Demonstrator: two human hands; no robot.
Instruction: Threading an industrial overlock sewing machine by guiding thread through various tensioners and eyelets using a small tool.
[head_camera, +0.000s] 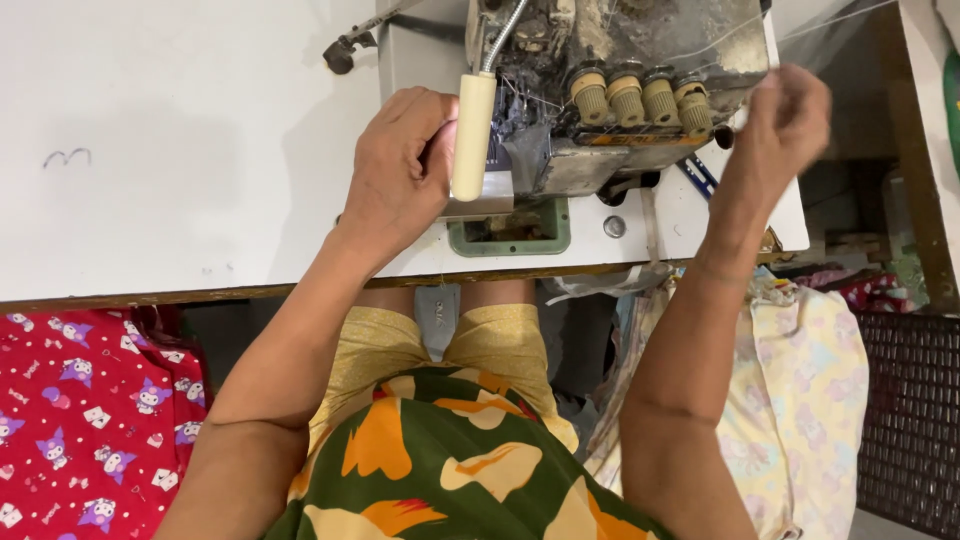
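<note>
The thread (800, 30) runs from the overlock machine (610, 90) on the white table (150, 150) to my right hand (785, 115), fingers pinched on it. My left hand (400, 165), loosely curled and holding nothing, rests at the needle area. I judge threading is under way; next needs careful guiding.

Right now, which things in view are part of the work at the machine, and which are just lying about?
In use:
- sewing machine on the white table
- left hand at the needle area, behind the cream lamp
- right hand raised by the tension knobs, apparently pinching thread

Lying about:
- red printed fabric
- pale floral fabric
- dark woven basket
</note>
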